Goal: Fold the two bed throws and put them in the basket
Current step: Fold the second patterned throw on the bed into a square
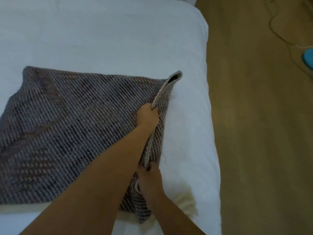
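Observation:
A grey and mauve woven bed throw (67,126) lies spread on the white bed (101,39), its right edge lifted. My left hand (147,117) grips that raised edge partway along, fingers closed on the cloth. My right hand (149,178) pinches the same edge lower down, closer to me. The far corner of the edge (176,76) stands up off the sheet. Only this one throw is in view, and no basket is in view.
The bed's right edge (211,116) drops to a tan wooden floor (262,133). A thin cable (279,31) runs across the floor to a blue object (308,60) at the far right.

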The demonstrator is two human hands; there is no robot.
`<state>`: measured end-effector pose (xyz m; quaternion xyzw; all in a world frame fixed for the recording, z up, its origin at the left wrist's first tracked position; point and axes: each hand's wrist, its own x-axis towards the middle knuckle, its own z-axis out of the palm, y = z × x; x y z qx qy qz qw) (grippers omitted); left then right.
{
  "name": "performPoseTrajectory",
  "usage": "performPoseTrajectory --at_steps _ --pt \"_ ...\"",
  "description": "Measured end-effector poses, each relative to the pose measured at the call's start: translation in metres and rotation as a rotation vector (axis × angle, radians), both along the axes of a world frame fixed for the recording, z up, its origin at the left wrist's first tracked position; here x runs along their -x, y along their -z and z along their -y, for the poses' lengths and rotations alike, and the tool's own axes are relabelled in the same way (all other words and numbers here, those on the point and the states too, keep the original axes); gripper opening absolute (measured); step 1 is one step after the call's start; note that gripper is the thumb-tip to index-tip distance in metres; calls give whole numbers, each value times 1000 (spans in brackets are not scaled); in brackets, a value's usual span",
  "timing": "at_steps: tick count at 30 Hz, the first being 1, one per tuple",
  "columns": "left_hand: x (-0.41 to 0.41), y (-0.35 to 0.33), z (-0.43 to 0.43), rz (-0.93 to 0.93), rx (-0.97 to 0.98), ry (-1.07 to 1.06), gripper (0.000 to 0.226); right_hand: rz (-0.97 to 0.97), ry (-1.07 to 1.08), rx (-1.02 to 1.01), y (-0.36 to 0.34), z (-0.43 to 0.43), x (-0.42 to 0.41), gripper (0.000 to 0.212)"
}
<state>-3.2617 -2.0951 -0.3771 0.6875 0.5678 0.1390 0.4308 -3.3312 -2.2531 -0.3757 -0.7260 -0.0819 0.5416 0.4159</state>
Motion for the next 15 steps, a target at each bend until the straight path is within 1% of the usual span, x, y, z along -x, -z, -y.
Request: performPoseTrajectory --at_steps 3,5,9,11,14,15 --pt "46 -14 -35 23 -3 -28 46 11 -20 -29 -9 -32 49 24" --pt "83 -24 -63 20 -14 -18 48 35 -58 -34 -13 -57 83 29" --pt "163 -36 -124 -19 -80 28 48 122 -146 -107 -19 -119 159 34" --pt "204 -37 -159 -36 -96 10 48 110 -197 -119 -24 -153 200 33" --pt "266 -28 -214 -46 -76 -70 46 56 -231 -132 -25 -206 260 23" --pt "286 -22 -232 -48 -70 -88 46 74 -251 -130 -22 -223 278 22"
